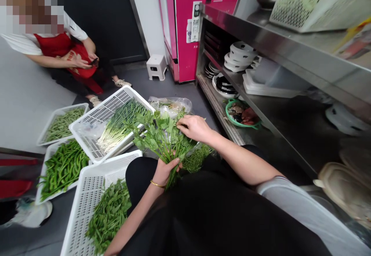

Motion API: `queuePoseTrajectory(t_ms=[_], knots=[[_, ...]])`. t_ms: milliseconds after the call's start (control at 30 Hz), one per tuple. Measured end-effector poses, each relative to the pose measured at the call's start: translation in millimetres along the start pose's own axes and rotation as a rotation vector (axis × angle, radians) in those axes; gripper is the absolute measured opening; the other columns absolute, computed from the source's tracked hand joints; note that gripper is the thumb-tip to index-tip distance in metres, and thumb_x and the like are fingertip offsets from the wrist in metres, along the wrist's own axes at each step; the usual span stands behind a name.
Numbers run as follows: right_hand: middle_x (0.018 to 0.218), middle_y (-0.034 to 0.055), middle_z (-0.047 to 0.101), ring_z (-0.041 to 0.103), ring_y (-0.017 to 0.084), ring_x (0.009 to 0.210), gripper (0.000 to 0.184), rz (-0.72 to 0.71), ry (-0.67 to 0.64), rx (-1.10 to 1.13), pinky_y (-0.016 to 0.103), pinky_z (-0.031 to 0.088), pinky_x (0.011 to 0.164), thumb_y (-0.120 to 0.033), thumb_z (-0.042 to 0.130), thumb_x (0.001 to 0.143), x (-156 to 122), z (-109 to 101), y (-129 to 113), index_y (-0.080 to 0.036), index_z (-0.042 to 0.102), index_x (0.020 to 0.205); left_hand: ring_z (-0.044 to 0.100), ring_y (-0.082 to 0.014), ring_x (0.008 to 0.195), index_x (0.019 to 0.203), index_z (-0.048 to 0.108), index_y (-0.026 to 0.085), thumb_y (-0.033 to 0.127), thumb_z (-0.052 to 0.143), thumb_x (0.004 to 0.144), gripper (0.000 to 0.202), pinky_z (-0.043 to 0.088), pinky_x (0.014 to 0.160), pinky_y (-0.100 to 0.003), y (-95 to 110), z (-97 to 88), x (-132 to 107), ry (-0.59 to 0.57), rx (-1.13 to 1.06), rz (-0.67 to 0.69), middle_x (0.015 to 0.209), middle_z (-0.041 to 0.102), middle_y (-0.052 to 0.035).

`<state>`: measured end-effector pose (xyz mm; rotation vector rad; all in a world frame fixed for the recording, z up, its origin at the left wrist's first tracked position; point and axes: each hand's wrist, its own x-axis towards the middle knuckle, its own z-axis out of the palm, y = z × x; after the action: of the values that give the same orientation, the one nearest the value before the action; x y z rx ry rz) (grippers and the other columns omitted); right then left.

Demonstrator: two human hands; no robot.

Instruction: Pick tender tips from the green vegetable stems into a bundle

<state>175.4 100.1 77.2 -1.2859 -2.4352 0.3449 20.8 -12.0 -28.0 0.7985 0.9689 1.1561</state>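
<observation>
My left hand (167,169), with a gold bangle at the wrist, is wrapped round the stems of a bunch of leafy greens (158,134). The leaves fan out upward and away from me. At the bunch's right side, my right hand (194,127) has thumb and fingers pinched together at the leaves; what lies between the fingertips is too small to make out. Below and to the right of the bunch is a heap of thin green stems (197,158). Near my left forearm, more loose greens (108,213) lie in a white basket (77,209).
Further white baskets hold scallions (123,122), green peppers (63,167) and green beans (65,123). A seated person in a red apron (55,44) is at the far left. A steel shelf (278,41) with dishes runs along the right. A white stool (156,66) stands beside a pink fridge (199,28).
</observation>
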Motion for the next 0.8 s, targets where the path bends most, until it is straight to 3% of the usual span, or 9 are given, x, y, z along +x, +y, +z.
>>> queuePoseTrajectory(t_ms=[100,233,300,367,467,533,600,700,800], knots=[[0.081,0.005,0.064,0.057,0.015,0.073,0.019,0.017,0.116,0.155,0.025,0.039,0.064,-0.025,0.049,0.078,5,0,-2,-0.016,0.066,0.077,0.046,-0.0087,0.04,0.085,0.047,0.016,0.024,0.067,0.072,0.025,0.032,0.04,-0.02,0,0.5,1,0.01,0.022,0.006,0.051,0.058,0.0009],[0.058,-0.0013,0.055,0.046,0.008,0.049,0.014,0.126,0.222,0.879,0.021,0.037,0.05,-0.026,0.055,0.073,12,-14,9,-0.014,0.062,0.072,0.045,-0.008,0.04,0.086,0.047,0.016,0.023,0.066,0.072,0.025,0.031,0.04,-0.019,-1,1.1,1,0.009,0.012,0.006,0.05,0.057,0.002],[0.05,-0.0052,0.046,0.036,0.005,0.039,0.017,0.158,0.193,1.192,0.019,0.029,0.041,-0.032,0.056,0.073,1,-31,20,-0.015,0.06,0.073,0.046,-0.0083,0.04,0.086,0.047,0.016,0.023,0.067,0.071,0.026,0.033,0.04,-0.02,-1,0.5,0,0.034,-0.001,0.015,0.05,0.058,0.0017],[0.047,-0.006,0.043,0.033,0.004,0.036,0.022,0.058,0.048,1.326,0.019,0.026,0.038,-0.037,0.06,0.071,-20,-52,32,-0.015,0.06,0.07,0.047,-0.0087,0.04,0.086,0.046,0.016,0.023,0.068,0.071,0.028,0.033,0.04,-0.02,-1,-1.1,1,0.076,-0.007,0.026,0.051,0.059,0.0013],[0.047,-0.0024,0.05,0.041,0.006,0.039,0.028,-0.153,-0.357,1.106,0.019,0.031,0.041,-0.041,0.065,0.068,-54,-74,44,-0.013,0.064,0.067,0.048,-0.0088,0.04,0.086,0.044,0.017,0.022,0.07,0.068,0.032,0.034,0.04,-0.019,-1,-4.2,4,0.137,-0.007,0.033,0.052,0.06,0.0015],[0.056,0.0003,0.058,0.049,0.007,0.048,0.027,-0.161,-0.43,0.81,0.02,0.036,0.048,-0.039,0.063,0.071,-64,-75,45,-0.013,0.067,0.074,0.048,-0.0088,0.04,0.085,0.045,0.017,0.022,0.072,0.065,0.034,0.035,0.039,-0.019,-1,-4.5,7,0.155,-0.001,0.03,0.051,0.059,0.0022],[0.067,0.0013,0.064,0.054,0.009,0.058,0.024,-0.096,-0.276,0.601,0.02,0.039,0.057,-0.036,0.058,0.077,-59,-65,39,-0.014,0.068,0.082,0.049,-0.0089,0.04,0.085,0.046,0.017,0.023,0.073,0.063,0.036,0.036,0.039,-0.019,-1,-2.5,9,0.167,0.005,0.026,0.052,0.059,0.0029],[0.075,0.002,0.064,0.056,0.01,0.068,0.023,-0.065,0.005,0.49,0.021,0.04,0.065,-0.033,0.052,0.083,-38,-42,28,-0.014,0.066,0.082,0.052,-0.01,0.042,0.084,0.047,0.017,0.023,0.075,0.06,0.037,0.038,0.04,-0.02,-1,2.9,10,0.182,0.004,0.029,0.053,0.057,0.0041],[0.083,0.0046,0.061,0.055,0.012,0.072,0.023,-0.057,0.181,0.352,0.024,0.042,0.069,-0.035,0.054,0.081,-19,-26,24,-0.014,0.062,0.085,0.051,-0.0091,0.042,0.082,0.048,0.016,0.022,0.074,0.061,0.034,0.038,0.04,-0.02,-1,4.8,7,0.161,0.035,0.034,0.054,0.058,0.0036]])
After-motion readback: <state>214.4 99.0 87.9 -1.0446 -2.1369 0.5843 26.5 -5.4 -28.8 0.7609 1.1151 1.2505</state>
